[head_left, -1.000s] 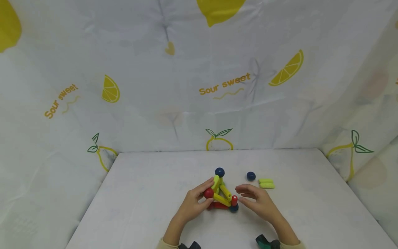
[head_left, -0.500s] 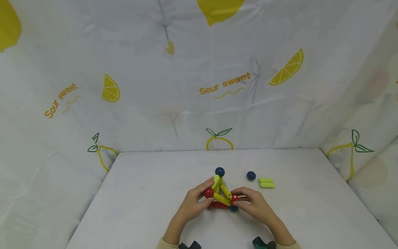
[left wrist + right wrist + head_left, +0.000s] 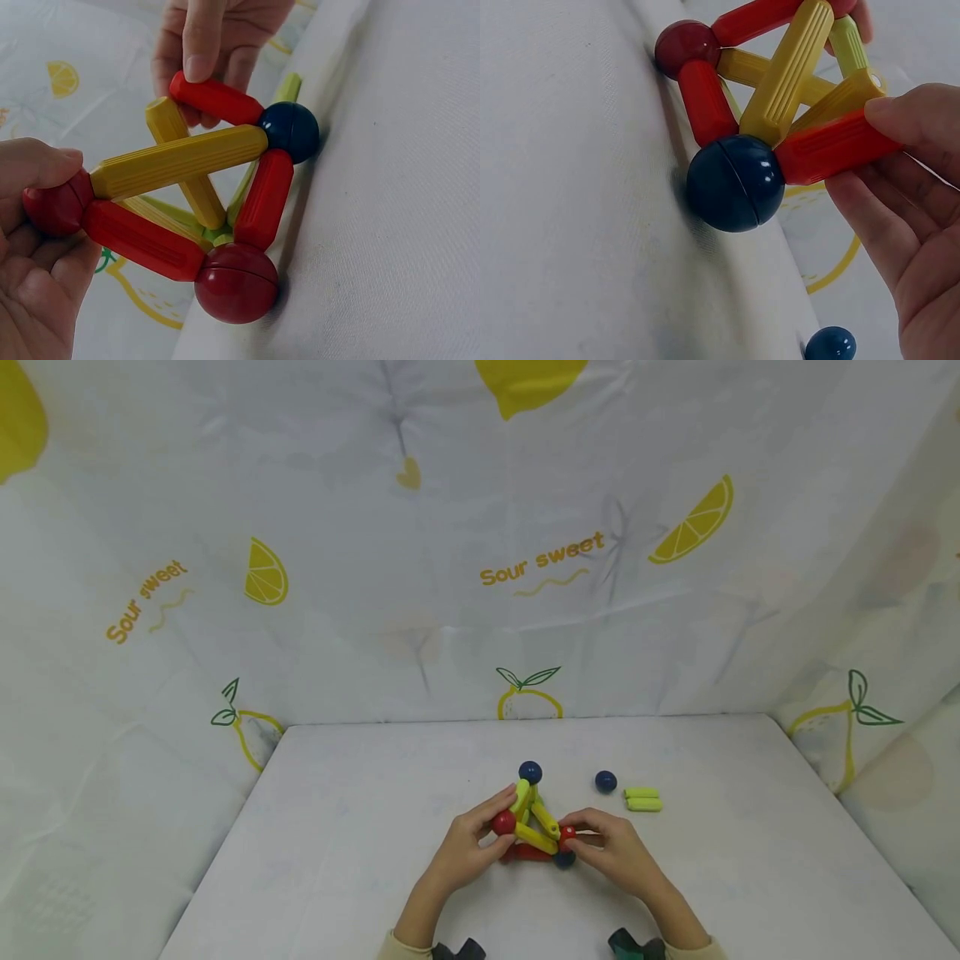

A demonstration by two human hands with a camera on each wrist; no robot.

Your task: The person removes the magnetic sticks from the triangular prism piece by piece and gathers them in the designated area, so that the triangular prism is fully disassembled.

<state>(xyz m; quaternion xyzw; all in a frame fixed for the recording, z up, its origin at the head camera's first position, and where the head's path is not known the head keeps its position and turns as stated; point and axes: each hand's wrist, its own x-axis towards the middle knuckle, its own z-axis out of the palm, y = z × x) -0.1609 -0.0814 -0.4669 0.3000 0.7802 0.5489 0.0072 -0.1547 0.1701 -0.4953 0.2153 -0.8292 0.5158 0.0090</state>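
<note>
A small frame of magnetic rods and balls stands on the table between my hands. My left hand [image 3: 467, 850] grips its upper red ball [image 3: 60, 204], thumb on one side and fingers on the other. With thumb and fingers my right hand [image 3: 613, 852] pinches a red rod [image 3: 836, 146], whose inner end meets a dark blue ball [image 3: 735, 184] at the frame's base. From that ball a yellow rod [image 3: 180, 161] slants up to the red ball. Another red ball [image 3: 236, 283] rests on the table, and a dark blue ball [image 3: 530, 772] sits at the far corner.
Beyond my right hand lie a loose dark blue ball [image 3: 606, 782] and two lime-green rods [image 3: 643, 799] side by side. The white table [image 3: 360, 793] ends at a hanging cloth [image 3: 337, 635] printed with lemons.
My right hand has moved left from beside the frame and taken hold of the red rod, which now leans slightly toward it. The left hand keeps its grip on the red ball.
</note>
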